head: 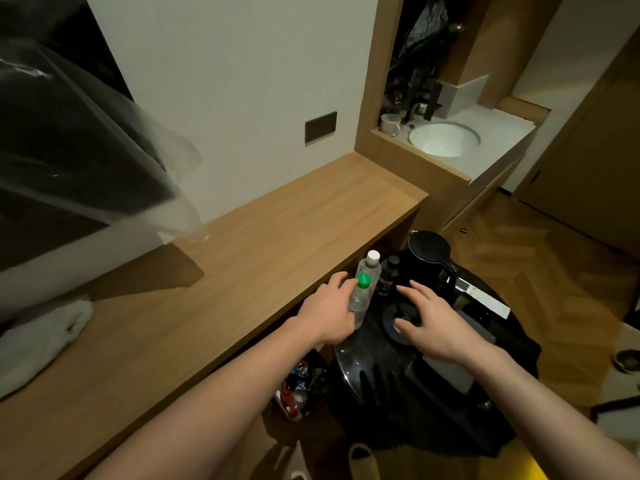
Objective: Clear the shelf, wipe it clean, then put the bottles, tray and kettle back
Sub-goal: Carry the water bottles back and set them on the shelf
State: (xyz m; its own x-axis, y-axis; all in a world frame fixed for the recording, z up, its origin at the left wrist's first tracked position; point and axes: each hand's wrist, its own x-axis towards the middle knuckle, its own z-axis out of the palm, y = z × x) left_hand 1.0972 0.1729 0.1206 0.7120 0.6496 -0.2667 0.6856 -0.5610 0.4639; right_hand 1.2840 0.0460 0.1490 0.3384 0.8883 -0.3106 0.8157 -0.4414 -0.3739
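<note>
Gripping the green-capped bottle (360,299) upright, cap up, the left hand (327,315) holds it at the wooden shelf's (242,258) front edge. The right hand (431,323) hovers open, fingers spread, over the black round table (367,362). Beyond both hands stand a white-capped bottle (371,266), a small dark bottle (388,277) and the black kettle (429,261). Far left of the left hand, a white cloth (41,337) lies on the shelf.

Cloth (41,337) on the shelf (242,244), far left. Right of the shelf, on a low desk (367,368): two bottles (362,299) at the shelf's edge, kettle (429,258) behind and to their right, tray (436,386) at the front. Sink (445,140) far behind.
</note>
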